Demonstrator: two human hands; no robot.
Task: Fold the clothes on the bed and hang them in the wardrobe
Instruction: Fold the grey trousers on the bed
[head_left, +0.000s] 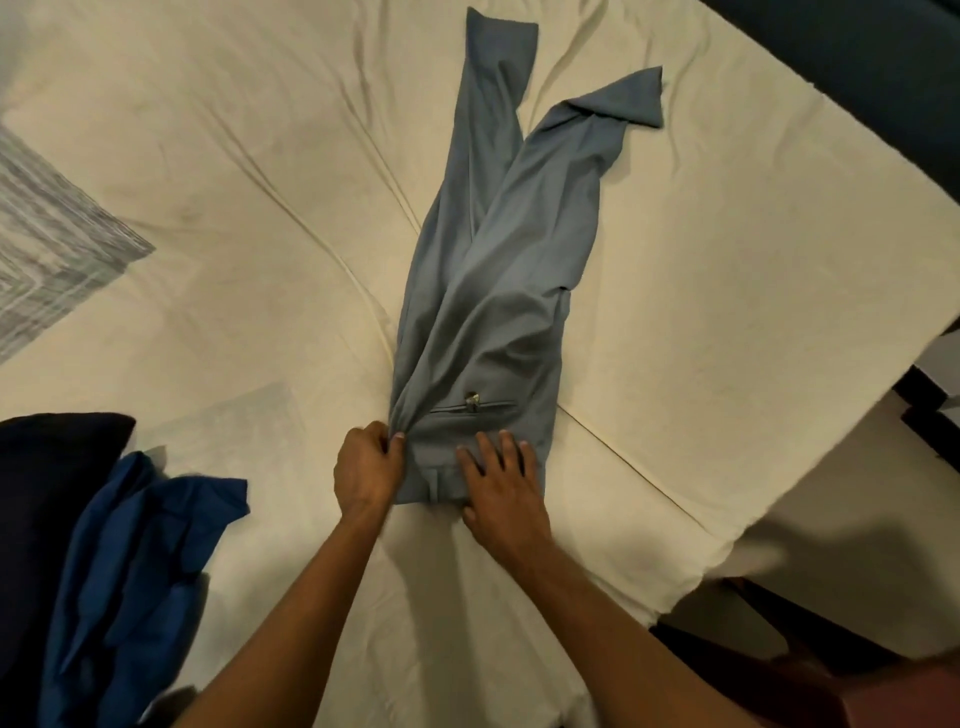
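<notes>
Grey-blue trousers (498, 270) lie lengthwise on the cream bed sheet (701, 322), waistband toward me and legs stretching away, the right leg's cuff folded over. A back pocket with a button faces up near the waist. My left hand (366, 470) pinches a bunch of fabric at the waistband's left edge. My right hand (501, 488) lies flat with spread fingers on the waistband's right part.
A bright blue garment (140, 551) and a dark navy one (47, 499) are heaped at the bed's near left. A grey patterned patch (47, 244) shows on the sheet at left. The bed's corner drops off at the right beside dark furniture (924, 405).
</notes>
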